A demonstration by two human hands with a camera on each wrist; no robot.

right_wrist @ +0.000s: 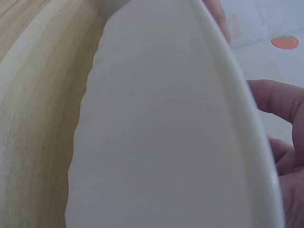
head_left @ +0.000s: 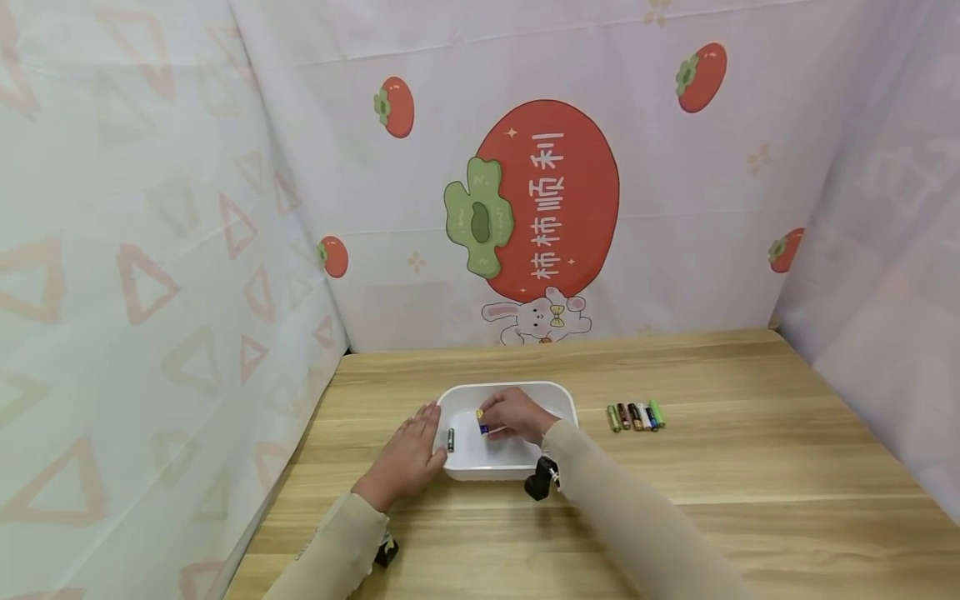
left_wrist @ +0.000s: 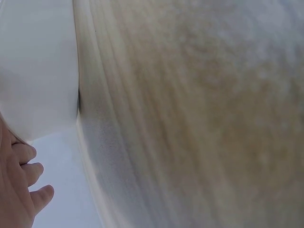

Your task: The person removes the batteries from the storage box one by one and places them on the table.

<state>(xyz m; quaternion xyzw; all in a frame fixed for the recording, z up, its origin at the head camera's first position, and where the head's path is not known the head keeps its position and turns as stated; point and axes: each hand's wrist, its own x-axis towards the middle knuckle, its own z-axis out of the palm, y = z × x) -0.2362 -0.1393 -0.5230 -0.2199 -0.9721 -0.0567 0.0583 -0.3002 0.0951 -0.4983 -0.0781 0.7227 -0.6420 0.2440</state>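
Observation:
A white tray (head_left: 491, 474) stands on the wooden table. Inside it, my right hand (head_left: 519, 414) pinches a yellow and blue battery (head_left: 483, 430), held near the left part of the tray floor. Just left of that, a dark battery (head_left: 451, 440) lies on the tray floor. My left hand (head_left: 405, 458) rests with fairly straight fingers along the tray's left end. The left wrist view shows the tray's outer wall (left_wrist: 40, 71) above a few fingertips (left_wrist: 32, 173). In the right wrist view, the tray wall (right_wrist: 166, 118) hides the battery and part of the right hand (right_wrist: 287, 128).
Several batteries (head_left: 636, 417) lie side by side in a row on the table (head_left: 750, 467), to the right of the tray. Printed cloth (head_left: 675, 275) hangs behind the table and on both sides.

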